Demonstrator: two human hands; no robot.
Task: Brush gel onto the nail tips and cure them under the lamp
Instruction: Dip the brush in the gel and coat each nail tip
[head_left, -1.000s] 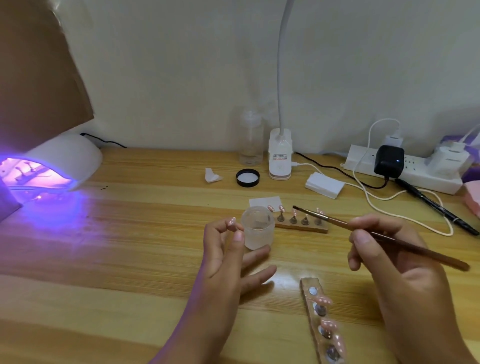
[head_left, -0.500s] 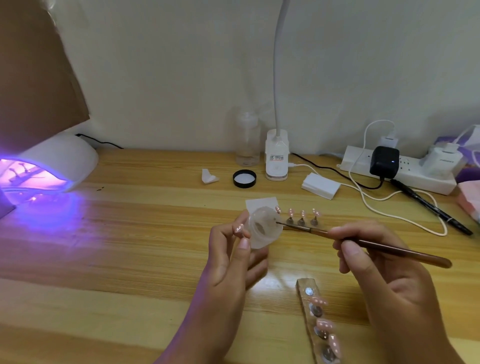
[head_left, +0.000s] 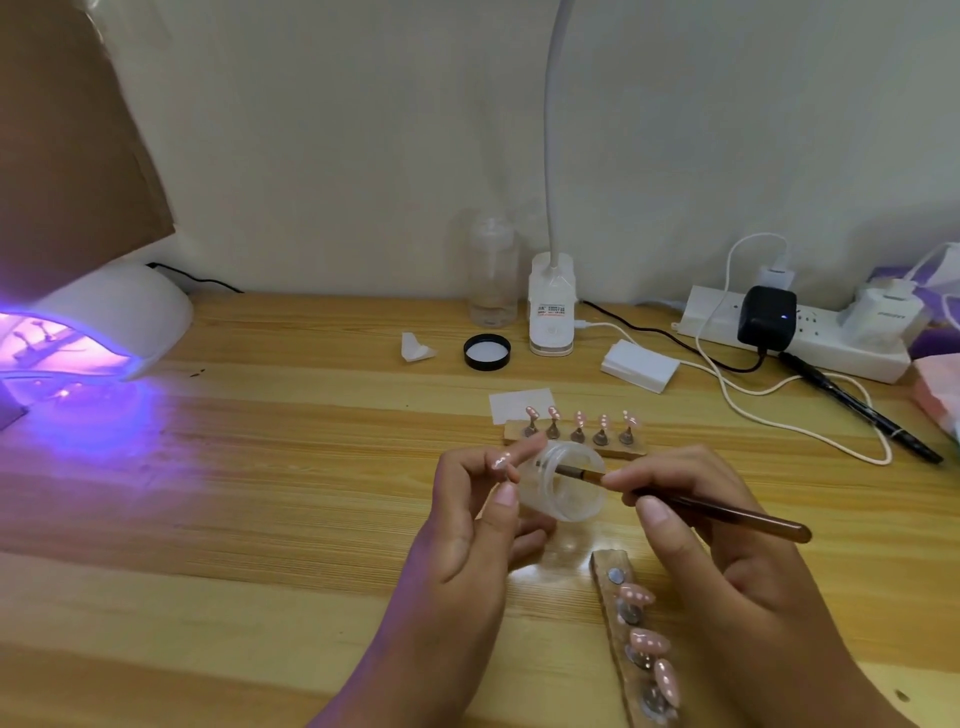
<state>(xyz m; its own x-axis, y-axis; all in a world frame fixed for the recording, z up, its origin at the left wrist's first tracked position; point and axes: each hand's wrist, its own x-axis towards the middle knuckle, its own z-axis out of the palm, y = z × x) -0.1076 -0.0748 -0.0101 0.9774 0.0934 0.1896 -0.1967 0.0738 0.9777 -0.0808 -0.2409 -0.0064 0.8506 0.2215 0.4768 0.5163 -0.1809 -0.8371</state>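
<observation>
Above the pale striped wooden counter (head_left: 260, 493), the left hand (head_left: 467, 525) has its grip curled round a small frosted translucent jar (head_left: 566, 488), tipped so its mouth faces right. A pink white-dotted nail tip (head_left: 503, 460) sits at that hand's upper fingers. The right hand (head_left: 717, 545) pinches a slim brown-handled brush (head_left: 727, 514), whose bristle end is inside the jar's mouth.

Just behind the jar lies a short wooden strip (head_left: 576, 452) carrying five upright pink tips, with a white paper square (head_left: 519, 404) beside it. A second wooden strip (head_left: 608, 566) with pink tips and metal discs lies near the right wrist, which hides part of it.

At far left a white domed curing lamp (head_left: 104, 322) glows purple onto the counter. Along the wall stand a clear plastic bottle (head_left: 492, 275), a white gooseneck desk light (head_left: 551, 312) and a white power strip (head_left: 800, 338) with plugs and trailing cables. A round black lid (head_left: 487, 352), a folded white scrap (head_left: 415, 348), a stack of white pads (head_left: 640, 366) and a black pen (head_left: 862, 410) lie well apart from the hands.
</observation>
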